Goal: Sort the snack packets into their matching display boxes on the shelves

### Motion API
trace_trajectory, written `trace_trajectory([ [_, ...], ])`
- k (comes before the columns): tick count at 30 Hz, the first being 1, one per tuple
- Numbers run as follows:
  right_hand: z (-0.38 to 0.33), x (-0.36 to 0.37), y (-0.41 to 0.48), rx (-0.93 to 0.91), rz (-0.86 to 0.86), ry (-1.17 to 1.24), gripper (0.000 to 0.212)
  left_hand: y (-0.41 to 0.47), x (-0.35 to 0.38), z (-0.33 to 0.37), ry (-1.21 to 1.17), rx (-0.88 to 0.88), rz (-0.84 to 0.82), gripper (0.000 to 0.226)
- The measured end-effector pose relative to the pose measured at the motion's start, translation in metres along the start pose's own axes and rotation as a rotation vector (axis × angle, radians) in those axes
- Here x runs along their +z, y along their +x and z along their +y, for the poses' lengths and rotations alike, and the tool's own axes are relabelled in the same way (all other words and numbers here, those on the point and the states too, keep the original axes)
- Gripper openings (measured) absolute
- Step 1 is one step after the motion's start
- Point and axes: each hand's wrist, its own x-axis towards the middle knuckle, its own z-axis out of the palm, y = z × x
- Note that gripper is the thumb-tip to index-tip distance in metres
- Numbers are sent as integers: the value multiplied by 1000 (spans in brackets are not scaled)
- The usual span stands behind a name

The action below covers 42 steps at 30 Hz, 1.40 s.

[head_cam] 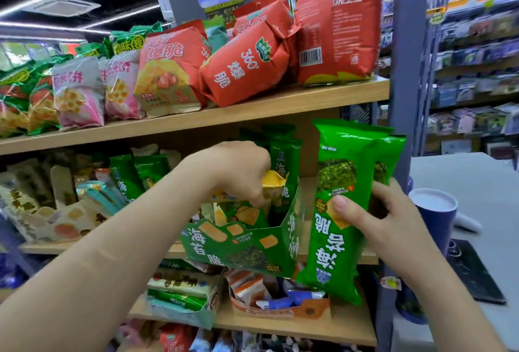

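My left hand (pixel 238 172) reaches over a green display box (pixel 247 247) on the middle shelf and pinches a yellow snack packet (pixel 273 183) just above the box. Green packets (pixel 283 160) stand in and behind that box. My right hand (pixel 376 216) grips two long green seaweed packets (pixel 342 211), held upside down to the right of the box.
The top shelf (pixel 252 110) carries red, pink and green snack bags. Mixed packets fill the boxes on the left and on the lower shelf (pixel 309 323). A grey upright post (pixel 404 70) bounds the shelves on the right, with a blue cup (pixel 434 211) on a counter beyond.
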Motion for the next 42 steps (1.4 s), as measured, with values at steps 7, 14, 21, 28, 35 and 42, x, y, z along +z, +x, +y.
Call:
trace_trajectory([
  [7, -27, 6, 7, -305, 66, 445, 35, -35, 28, -15, -128, -16, 147, 23],
  [14, -22, 50, 27, -282, 64, 402, 31, -51, 41, -25, -208, -30, 222, 44],
  [21, -32, 45, 45, -194, -155, 175, 29, -50, 39, -36, -502, -26, 200, 27],
  [28, -45, 33, 61, -213, -410, 231, 44, -55, 38, -49, -790, 43, 139, 26],
  [35, -35, 43, 59, -117, -433, 129, 39, -49, 55, -48, -1081, 76, 456, 57],
  [42, -46, 31, 70, -50, -610, 27, 40, -55, 33, -28, -1210, 98, 836, 37],
])
